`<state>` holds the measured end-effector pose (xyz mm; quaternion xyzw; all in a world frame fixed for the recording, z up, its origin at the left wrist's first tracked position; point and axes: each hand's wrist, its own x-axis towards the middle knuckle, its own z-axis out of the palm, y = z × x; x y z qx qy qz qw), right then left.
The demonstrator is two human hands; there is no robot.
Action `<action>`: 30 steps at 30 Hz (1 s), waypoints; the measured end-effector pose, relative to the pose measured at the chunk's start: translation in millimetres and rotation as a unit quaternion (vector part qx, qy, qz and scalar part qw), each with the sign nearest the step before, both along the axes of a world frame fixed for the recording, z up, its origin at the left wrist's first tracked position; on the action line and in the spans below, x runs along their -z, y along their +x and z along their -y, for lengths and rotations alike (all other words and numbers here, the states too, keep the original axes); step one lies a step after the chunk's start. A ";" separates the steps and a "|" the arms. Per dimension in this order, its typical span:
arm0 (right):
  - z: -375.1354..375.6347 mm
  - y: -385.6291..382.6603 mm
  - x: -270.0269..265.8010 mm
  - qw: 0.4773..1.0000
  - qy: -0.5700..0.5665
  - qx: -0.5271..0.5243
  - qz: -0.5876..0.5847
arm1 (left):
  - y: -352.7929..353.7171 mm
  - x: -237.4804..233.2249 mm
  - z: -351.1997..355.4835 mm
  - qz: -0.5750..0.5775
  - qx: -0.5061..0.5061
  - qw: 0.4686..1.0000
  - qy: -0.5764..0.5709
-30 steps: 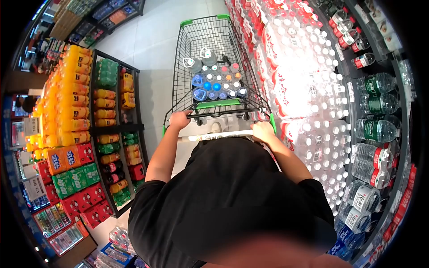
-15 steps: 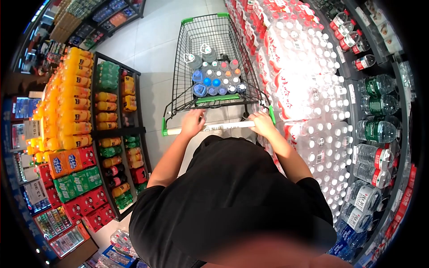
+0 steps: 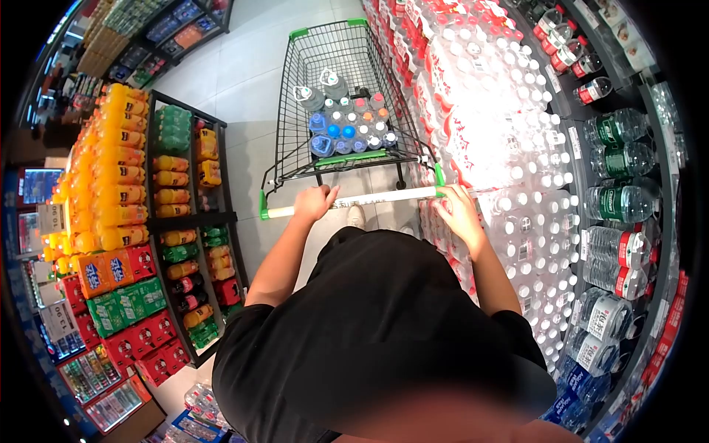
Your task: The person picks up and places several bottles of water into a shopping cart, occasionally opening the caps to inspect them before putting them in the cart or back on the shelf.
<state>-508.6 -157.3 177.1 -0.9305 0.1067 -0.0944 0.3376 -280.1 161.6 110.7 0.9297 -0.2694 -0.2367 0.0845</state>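
A wire shopping cart (image 3: 356, 157) with green corner pieces stands in front of me. Its pale handle (image 3: 395, 196) runs crosswise, with a green cap at either end. My left hand (image 3: 315, 203) is closed around the handle left of its middle. Against the handle's right end, beside the green cap, my right hand (image 3: 460, 213) has its fingers curled over it, the thumb below. Several bottles (image 3: 362, 130) stand together in the near part of the cart, with white, blue, orange and red caps. Two larger bottles with carry loops (image 3: 334, 85) stand behind them.
Stacked packs of clear bottles (image 3: 517, 221) line the right, close to the cart. Beyond them is a shelf with large water bottles (image 3: 619, 203). On the left stand orange drink bottles (image 3: 118, 166) and a black rack (image 3: 193, 218). Pale floor tiles (image 3: 247, 81) run ahead.
The cart's handle has tilted, its right end now farther forward, and the cart has shifted slightly left in view. My right hand has slid to the handle's end. A shoe now shows below the handle.
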 end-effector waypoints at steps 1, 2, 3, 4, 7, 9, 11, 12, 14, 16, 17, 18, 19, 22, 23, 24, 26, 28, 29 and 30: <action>3.0 -6.6 -0.3 1.000 0.008 0.010 -0.009 | -1.0 -1.0 0.9 0.009 -0.002 1.000 0.007; 4.5 -12.5 -0.6 1.000 0.005 0.023 -0.005 | -1.7 -1.5 1.8 0.019 -0.004 1.000 0.014; 6.6 -16.7 -0.6 1.000 0.005 0.026 -0.005 | -2.2 -1.3 2.1 0.020 -0.006 1.000 0.012; 8.6 -20.1 -0.7 1.000 0.005 0.029 -0.006 | -2.4 -0.7 2.2 0.022 -0.009 1.000 0.010; 9.9 -25.2 -4.4 0.999 0.005 0.031 -0.010 | -2.9 0.3 4.8 0.027 -0.015 0.999 0.014; 8.8 -26.4 -5.0 0.999 0.013 0.031 -0.010 | -2.4 -1.0 7.5 0.029 -0.017 0.999 0.015; 7.5 -25.9 -1.0 0.999 0.029 0.031 -0.004 | -1.7 -3.8 10.6 0.028 -0.021 0.999 0.012; 7.2 -25.9 1.4 0.999 0.031 0.031 -0.003 | -1.0 -2.8 11.6 0.030 -0.021 0.999 0.012; 7.2 -26.7 6.1 0.999 0.035 0.034 -0.001 | 1.2 0.4 15.0 0.032 -0.020 0.999 0.011; 7.9 -29.4 10.0 0.999 0.032 0.036 0.006 | 2.6 -1.3 21.0 0.033 -0.027 0.999 0.007; 8.7 -30.7 11.1 0.999 0.030 0.037 0.010 | 3.7 -1.7 23.9 0.033 -0.031 0.999 0.004; 8.8 -31.3 7.9 0.999 0.032 0.039 0.004 | 5.8 -0.6 25.8 0.033 -0.031 0.999 0.002; 8.4 -32.0 2.9 0.999 0.033 0.041 -0.001 | 8.3 0.7 27.1 0.032 -0.031 0.999 0.000; 9.8 -36.3 1.8 0.998 0.039 0.047 0.008 | 14.3 0.9 31.6 0.038 -0.030 0.999 -0.006; 10.9 -38.2 3.4 0.998 0.041 0.049 0.015 | 16.3 0.4 33.0 0.041 -0.029 0.999 -0.008; 11.6 -39.6 5.1 0.998 0.041 0.053 0.017 | 18.7 1.2 34.3 0.042 -0.029 0.999 -0.007; 12.8 -41.8 7.8 0.997 0.042 0.062 0.020 | 24.0 2.8 37.0 0.043 -0.028 0.999 -0.006; 13.0 -42.5 7.4 0.996 0.046 0.067 0.024 | 30.0 2.9 39.9 0.036 -0.028 0.999 -0.009; 12.6 -42.5 7.1 0.996 0.048 0.070 0.025 | 32.4 2.8 40.5 0.032 -0.027 0.999 -0.011; 12.3 -41.8 6.4 0.997 0.048 0.067 0.012 | 34.5 4.1 39.7 0.039 -0.029 0.999 -0.008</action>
